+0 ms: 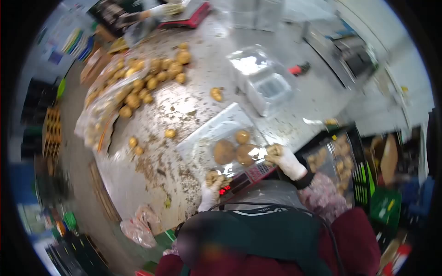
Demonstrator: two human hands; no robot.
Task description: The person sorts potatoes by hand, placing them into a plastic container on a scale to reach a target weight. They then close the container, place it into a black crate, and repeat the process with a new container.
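Three potatoes (224, 152) in a clear plastic package lie on the white plate of a red scale (251, 180) with a lit red display. My left hand (212, 189), in a pale dirty glove, has its fingers closed at the package's near left corner, beside the display. On the package's right side, the fingers of my right hand (281, 158), gloved too, are closed on its edge. One potato is smaller than the other two.
An open bag of potatoes (106, 108) spills across the left of the dirty table (184, 198). Clear trays (260, 80) and a red-handled tool (300, 69) lie beyond the scale. A black crate (363, 170) holds packed potatoes at right. Another person's gloved hand (172, 9) is near a second red scale (198, 17).
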